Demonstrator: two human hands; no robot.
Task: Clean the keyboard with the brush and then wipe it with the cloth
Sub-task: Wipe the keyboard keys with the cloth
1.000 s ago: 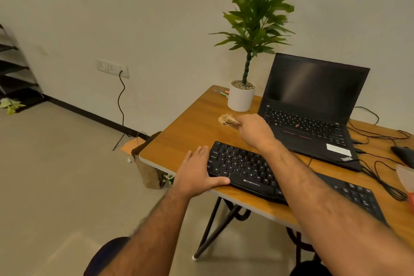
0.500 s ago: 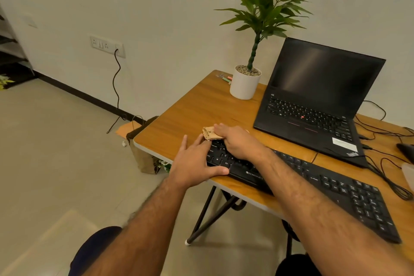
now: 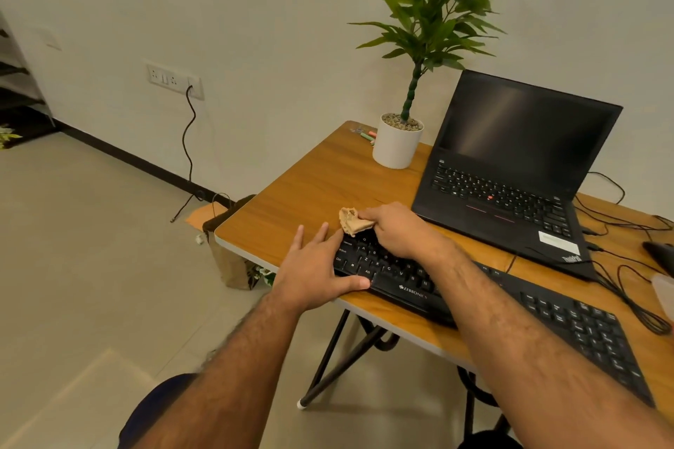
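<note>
A black Zebronics keyboard lies along the front edge of the wooden table. My right hand grips a small crumpled tan cloth and holds it over the keyboard's far left corner. My left hand rests at the keyboard's left end, fingers straight on the table and thumb pressed against the front edge. No brush is in view.
An open black laptop sits behind the keyboard. A white pot with a green plant stands at the table's back left, pens beside it. Black cables trail at the right. A brown paper bag stands on the floor.
My right hand has brought the cloth back from the table's middle onto the keyboard's left end. The left hand has stayed at the keyboard's left edge.
</note>
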